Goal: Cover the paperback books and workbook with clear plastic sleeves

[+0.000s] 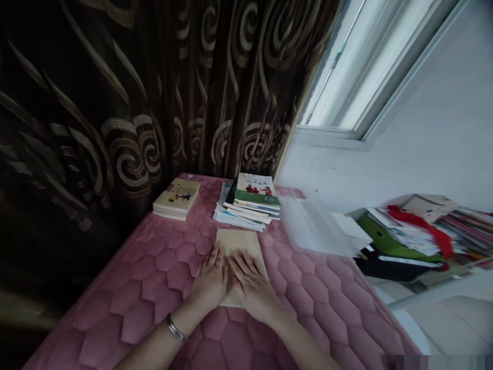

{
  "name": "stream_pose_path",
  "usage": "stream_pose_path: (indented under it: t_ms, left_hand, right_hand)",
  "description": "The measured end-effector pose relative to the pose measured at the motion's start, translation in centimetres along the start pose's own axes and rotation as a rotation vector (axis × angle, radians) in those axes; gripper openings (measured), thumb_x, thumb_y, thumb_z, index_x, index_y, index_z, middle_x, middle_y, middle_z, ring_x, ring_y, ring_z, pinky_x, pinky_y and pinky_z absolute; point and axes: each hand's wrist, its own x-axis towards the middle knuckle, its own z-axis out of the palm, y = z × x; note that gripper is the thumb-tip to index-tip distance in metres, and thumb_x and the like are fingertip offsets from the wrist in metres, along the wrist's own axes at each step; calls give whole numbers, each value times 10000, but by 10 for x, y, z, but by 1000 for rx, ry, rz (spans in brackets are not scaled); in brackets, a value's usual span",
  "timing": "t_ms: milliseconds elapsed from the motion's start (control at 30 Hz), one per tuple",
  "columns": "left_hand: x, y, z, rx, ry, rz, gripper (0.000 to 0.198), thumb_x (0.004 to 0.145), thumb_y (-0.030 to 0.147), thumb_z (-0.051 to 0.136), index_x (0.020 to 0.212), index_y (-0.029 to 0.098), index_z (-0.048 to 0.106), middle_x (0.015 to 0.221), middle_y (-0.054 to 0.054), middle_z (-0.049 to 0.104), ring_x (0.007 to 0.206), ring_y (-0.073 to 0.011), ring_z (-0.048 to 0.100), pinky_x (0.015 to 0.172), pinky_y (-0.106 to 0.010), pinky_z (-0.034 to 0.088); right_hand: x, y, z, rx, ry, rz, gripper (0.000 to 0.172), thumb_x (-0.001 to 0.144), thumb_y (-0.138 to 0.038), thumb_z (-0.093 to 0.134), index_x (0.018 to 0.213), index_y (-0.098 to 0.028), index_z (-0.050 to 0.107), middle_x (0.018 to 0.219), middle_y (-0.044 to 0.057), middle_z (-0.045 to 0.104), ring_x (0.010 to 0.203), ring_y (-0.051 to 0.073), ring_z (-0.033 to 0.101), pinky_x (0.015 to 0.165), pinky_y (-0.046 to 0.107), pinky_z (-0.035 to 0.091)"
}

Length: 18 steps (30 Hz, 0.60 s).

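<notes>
Nearest us, the bracelet (pixel 177 329) sits just behind the left hand (pixel 210 276). This and the right hand (pixel 252 283) lie flat, straightened out and grasping nothing, on the book (pixel 238 239); we find it beneath both, atop the pink cover (pixel 219 341). Beyond them we see 2 stacks: the left stack (pixel 177 198), ahead-left, and the right stack (pixel 254 197), ahead; behind these hangs the curtain (pixel 192 82).

One camera on the head looks ahead and down, near the left hand (pixel 211 277) and right hand (pixel 252 285), toward the curtain (pixel 210 92).
</notes>
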Motion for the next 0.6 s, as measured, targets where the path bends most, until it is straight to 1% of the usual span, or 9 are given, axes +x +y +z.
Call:
stream_pose_path:
  t_ms: [100,233,333,433,533,600]
  left_hand:
    - [-1,-2,1,14,16,24,552,928,206,240,1454,46,277,1529,-170,254,1395,-239,298,1123,-413,289]
    - [-1,-1,5,1,40,6,587,882,177,295,1453,38,279,1502,-188,310,1384,-260,318,1125,-436,277]
    - [-1,-1,7,-14,50,10,596,872,191,318,1448,41,292,1499,-188,321,1390,-265,306,1139,-447,242]
    - [-1,-1,6,-34,49,-4,595,873,198,324,1445,36,296,1499,-192,319,1391,-280,300,1139,-461,236]
    - [-2,0,4,-58,45,-6,600,870,192,329,1444,20,286,1498,-204,317,1389,-278,302,1144,-451,225]
    - [-2,0,3,-70,51,-5,590,876,199,325,1442,32,299,1489,-200,340,1382,-275,319,1145,-444,225]
  right_hand:
    - [15,2,1,22,-37,-22,526,956,-279,300,1476,-207,256,1525,19,259,1427,254,167,1148,511,200]
    - [51,7,1,65,-53,-69,514,954,-256,278,1461,-175,299,1520,18,275,1426,226,180,1167,478,149]
    - [81,11,0,85,-70,-52,503,961,-262,254,1447,-159,334,1518,23,282,1422,213,198,1166,455,151]
    - [104,12,1,73,-86,-5,499,964,-278,255,1436,-154,358,1512,31,303,1425,217,188,1161,464,142]
    - [116,11,3,63,-87,34,497,970,-298,252,1432,-152,366,1503,37,325,1424,219,191,1161,481,111]
    - [117,9,5,66,-81,39,502,975,-318,247,1436,-153,355,1508,40,313,1426,214,184,1162,476,107]
